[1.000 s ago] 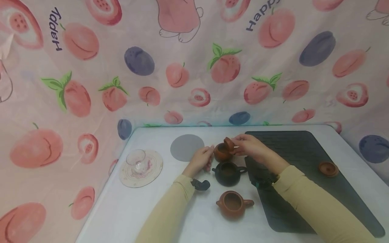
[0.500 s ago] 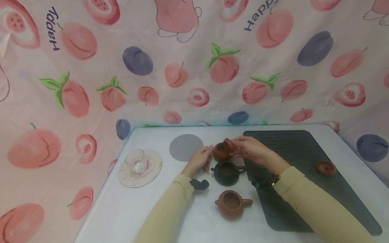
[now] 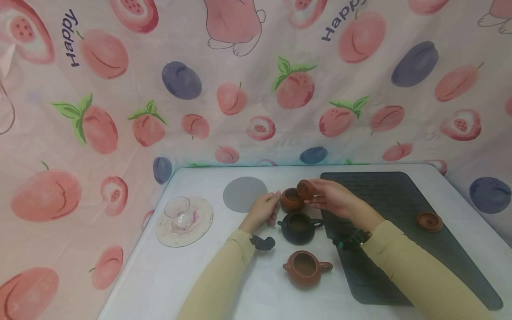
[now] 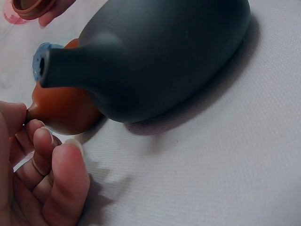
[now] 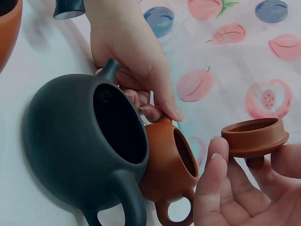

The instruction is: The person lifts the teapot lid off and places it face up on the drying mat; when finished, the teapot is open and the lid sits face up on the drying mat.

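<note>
My left hand (image 3: 264,210) pinches the spout tip of a small orange-brown teapot (image 3: 291,201) between thumb and index finger. In the left wrist view its other fingers curl loosely below the spout. My right hand (image 3: 338,198) holds a brown teapot lid (image 5: 254,136) by its edge, hollow underside turned up and knob down. The lid is beside the small teapot's uncovered mouth, on the handle side. A black teapot (image 3: 299,231), also lidless, stands right in front of the small one. Nearer still is a reddish-brown teapot (image 3: 306,271) without its lid.
On the right lies a dark ridged mat (image 3: 404,209) with another brown lid (image 3: 430,221) on it. A grey round mat (image 3: 242,194) is behind my left hand. At the far left a clear glass cup (image 3: 178,208) stands on a patterned round coaster (image 3: 168,238).
My right hand has moved the lid slightly right, away from the small teapot's mouth, and turned it. My left hand stays at the spout.
</note>
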The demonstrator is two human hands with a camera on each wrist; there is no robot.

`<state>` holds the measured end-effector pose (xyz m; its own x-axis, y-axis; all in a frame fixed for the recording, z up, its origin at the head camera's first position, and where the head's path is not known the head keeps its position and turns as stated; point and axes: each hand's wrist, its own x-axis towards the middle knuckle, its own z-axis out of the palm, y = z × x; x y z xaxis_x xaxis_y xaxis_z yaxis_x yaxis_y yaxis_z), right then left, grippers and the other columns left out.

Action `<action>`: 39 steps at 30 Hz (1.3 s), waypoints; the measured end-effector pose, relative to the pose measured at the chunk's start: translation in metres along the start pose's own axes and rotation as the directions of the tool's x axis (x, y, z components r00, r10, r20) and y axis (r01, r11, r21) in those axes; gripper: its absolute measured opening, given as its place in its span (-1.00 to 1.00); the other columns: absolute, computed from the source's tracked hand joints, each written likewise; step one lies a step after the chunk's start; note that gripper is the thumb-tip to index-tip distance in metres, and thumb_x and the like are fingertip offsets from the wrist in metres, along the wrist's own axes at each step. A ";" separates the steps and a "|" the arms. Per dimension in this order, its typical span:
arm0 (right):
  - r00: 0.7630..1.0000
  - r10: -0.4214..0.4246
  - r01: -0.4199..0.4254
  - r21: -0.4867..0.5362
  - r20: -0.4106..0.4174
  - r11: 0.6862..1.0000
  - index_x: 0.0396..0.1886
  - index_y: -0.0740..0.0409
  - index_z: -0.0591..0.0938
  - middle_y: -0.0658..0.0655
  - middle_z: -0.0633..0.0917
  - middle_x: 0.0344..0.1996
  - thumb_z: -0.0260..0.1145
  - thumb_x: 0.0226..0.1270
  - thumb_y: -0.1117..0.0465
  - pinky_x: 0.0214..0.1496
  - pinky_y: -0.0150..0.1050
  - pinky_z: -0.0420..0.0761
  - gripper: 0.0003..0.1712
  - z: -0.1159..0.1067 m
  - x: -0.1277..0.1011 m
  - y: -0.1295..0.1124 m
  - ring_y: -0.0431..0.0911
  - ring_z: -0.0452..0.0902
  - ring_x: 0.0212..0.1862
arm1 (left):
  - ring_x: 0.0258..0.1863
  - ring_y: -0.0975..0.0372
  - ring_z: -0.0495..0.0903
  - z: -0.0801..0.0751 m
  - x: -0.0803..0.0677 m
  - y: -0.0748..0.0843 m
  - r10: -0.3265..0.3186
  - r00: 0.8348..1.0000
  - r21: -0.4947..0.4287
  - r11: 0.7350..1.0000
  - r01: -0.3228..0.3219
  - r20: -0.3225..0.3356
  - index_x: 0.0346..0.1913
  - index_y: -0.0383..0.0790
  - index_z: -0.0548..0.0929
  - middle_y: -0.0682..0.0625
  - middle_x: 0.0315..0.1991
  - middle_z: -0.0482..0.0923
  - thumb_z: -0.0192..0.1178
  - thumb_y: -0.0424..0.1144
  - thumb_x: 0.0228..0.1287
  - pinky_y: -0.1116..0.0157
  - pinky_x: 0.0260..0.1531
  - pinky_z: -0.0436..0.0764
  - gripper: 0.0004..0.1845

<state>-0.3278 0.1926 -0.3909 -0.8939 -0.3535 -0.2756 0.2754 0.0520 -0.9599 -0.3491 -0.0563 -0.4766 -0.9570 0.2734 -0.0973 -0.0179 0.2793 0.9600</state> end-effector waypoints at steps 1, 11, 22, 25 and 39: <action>1.000 0.007 -0.007 0.007 -0.009 1.000 0.50 0.27 0.31 0.25 0.55 0.21 0.04 0.70 0.05 0.39 0.09 0.43 -0.43 0.000 0.000 0.000 0.13 0.61 0.14 | -0.74 0.16 0.52 0.000 0.000 0.000 0.001 1.000 -0.001 1.000 -0.001 -0.001 -0.41 -0.22 0.49 -0.05 -0.59 0.46 -0.03 0.21 0.59 0.27 -0.70 0.58 -0.43; 0.999 0.042 -0.041 0.027 -0.026 0.999 0.37 0.24 0.40 0.13 0.62 0.05 0.06 0.59 -0.29 0.22 -0.04 0.56 -0.25 0.000 0.003 -0.001 0.08 0.59 0.07 | -0.74 0.16 0.53 0.000 0.000 -0.001 0.007 1.000 -0.010 1.000 -0.008 -0.003 -0.39 -0.23 0.51 -0.05 -0.58 0.47 -0.03 0.22 0.58 0.27 -0.70 0.60 -0.42; 0.999 0.024 -0.024 -0.011 -0.046 1.000 0.27 0.20 0.48 0.06 0.62 -0.06 0.04 0.59 -0.29 0.12 -0.08 0.59 -0.32 -0.009 -0.003 0.003 0.07 0.63 0.02 | -0.75 0.16 0.53 -0.001 0.001 -0.004 0.018 1.000 -0.013 1.000 -0.018 0.003 -0.40 -0.22 0.51 -0.05 -0.59 0.46 -0.03 0.23 0.58 0.26 -0.70 0.60 -0.42; 0.999 0.017 -0.017 -0.009 -0.045 1.000 0.23 0.21 0.50 0.06 0.63 -0.07 0.03 0.60 -0.28 0.12 -0.09 0.59 -0.33 -0.014 -0.006 0.004 0.01 0.65 -0.03 | -0.75 0.15 0.53 0.000 0.002 -0.003 0.014 1.000 -0.008 1.000 -0.014 -0.003 -0.40 -0.22 0.52 -0.05 -0.59 0.46 -0.03 0.24 0.57 0.26 -0.70 0.60 -0.41; 0.987 -0.037 0.011 -0.164 -0.159 0.986 0.22 0.20 0.50 0.09 0.56 -0.11 0.13 0.54 -0.31 -0.08 -0.20 0.58 -0.32 -0.036 -0.026 -0.013 -0.06 0.55 -0.21 | -0.76 0.18 0.50 0.000 -0.004 0.002 0.018 1.000 0.009 1.000 -0.018 -0.012 -0.39 -0.26 0.51 -0.03 -0.61 0.44 -0.04 0.18 0.61 0.28 -0.71 0.59 -0.43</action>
<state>-0.3212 0.2350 -0.3734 -0.9483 -0.2027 -0.2441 0.2037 0.2008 -0.9582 -0.3453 -0.0571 -0.4743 -0.9605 0.2674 -0.0770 0.0017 0.2826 0.9592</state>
